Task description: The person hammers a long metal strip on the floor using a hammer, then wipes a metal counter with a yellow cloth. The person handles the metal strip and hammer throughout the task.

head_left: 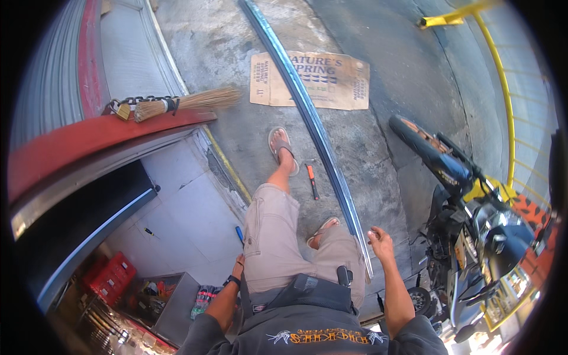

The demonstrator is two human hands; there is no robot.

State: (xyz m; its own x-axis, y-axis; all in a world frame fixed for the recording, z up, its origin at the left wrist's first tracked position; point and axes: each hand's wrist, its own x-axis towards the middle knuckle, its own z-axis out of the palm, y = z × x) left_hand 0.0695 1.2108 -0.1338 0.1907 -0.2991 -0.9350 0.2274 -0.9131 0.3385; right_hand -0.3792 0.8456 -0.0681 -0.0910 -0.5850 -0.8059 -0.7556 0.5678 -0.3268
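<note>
Beside my left thigh hangs my left hand (239,267), its fingers mostly hidden from sight. A blue-handled tool (239,234) shows just beyond it; whether the two touch I cannot tell. My right hand (381,244) is raised to the right of my right knee, fingers curled toward the thumb as in a loose pinch. What it may hold is too small to make out. A long bundle of metal channels (313,124) runs from the far side down to beside this hand, apart from it. Between my sandalled feet lies a hammer (312,182) with an orange and black handle.
Flattened cardboard (346,83) lies under the channels. At right stand a motorcycle (455,177) and a yellow railing (504,89). Left, a broom (189,103) and padlock (123,111) rest on a red ledge (77,148); a red crate (110,278) and grey bin (180,305) stand below.
</note>
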